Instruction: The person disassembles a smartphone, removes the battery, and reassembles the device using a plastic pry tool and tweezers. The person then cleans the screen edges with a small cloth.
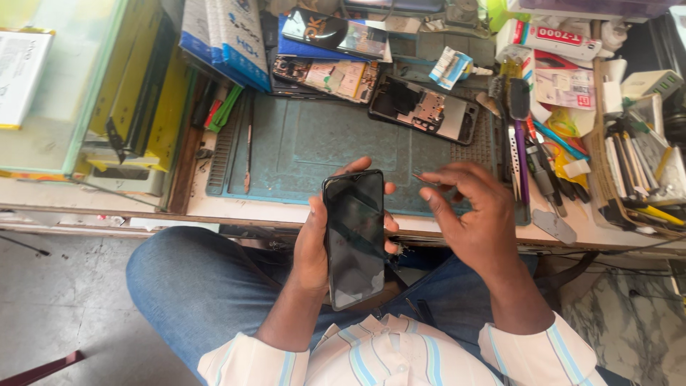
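My left hand (314, 243) grips a black smartphone (354, 236) from below, screen up and dark, just in front of the bench edge and above my lap. My right hand (471, 214) hovers to the right of the phone's top corner, thumb and forefinger pinched on a small thin piece that is too small to make out. Both hands sit over the near edge of a blue-green work mat (314, 143).
Two opened phones with bare insides (425, 109) (325, 75) lie at the mat's far side. Tweezers, brushes and screwdrivers (529, 154) crowd the right, with a tool rack (636, 171) beyond. Boxes (229, 36) and a glass cabinet (64, 86) stand left. A thin pry tool (248, 157) lies on the mat.
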